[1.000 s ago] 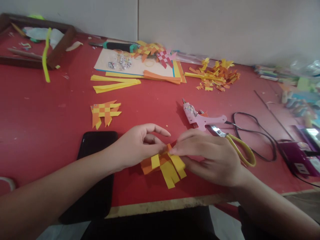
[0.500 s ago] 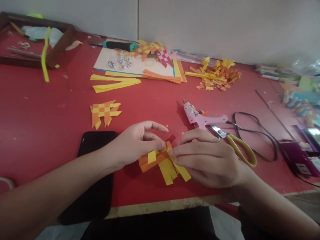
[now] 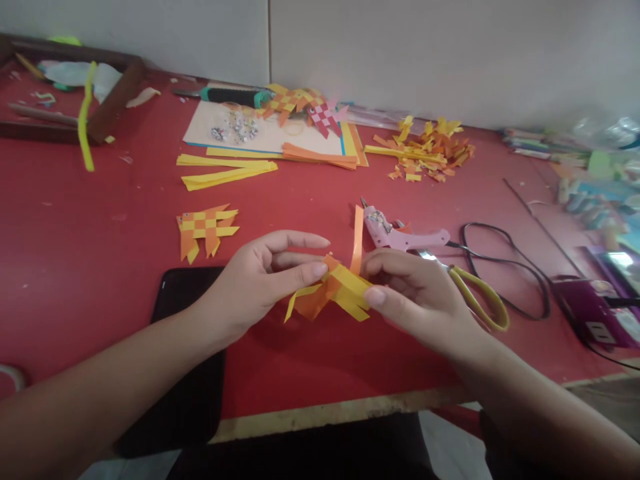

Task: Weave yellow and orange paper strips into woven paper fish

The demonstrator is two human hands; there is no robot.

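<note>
Between my two hands is a woven piece of orange and yellow paper strips [image 3: 327,295], held just above the red table. My left hand [image 3: 273,273] pinches its upper left corner between thumb and fingers. On the other side, my right hand [image 3: 417,290] grips the yellow strip ends between thumb and curled fingers. One orange strip stands up from the piece beside my right fingers. A finished-looking woven paper fish [image 3: 203,227], orange and yellow with small eyes, lies to the left. Part of the held piece is hidden behind my fingers.
A pink glue gun [image 3: 400,233] and yellow-handled scissors [image 3: 480,300] lie by my right hand, with a black cable. A black phone [image 3: 185,373] lies under my left forearm. Behind are yellow strips [image 3: 230,173], paper scraps [image 3: 430,150], a cutter [image 3: 230,95] and a wooden frame [image 3: 120,93].
The woven piece has been turned and lifted slightly, so its yellow ends now point right. My right hand has rotated, its thumb now on top of the strips. An orange strip has come into view.
</note>
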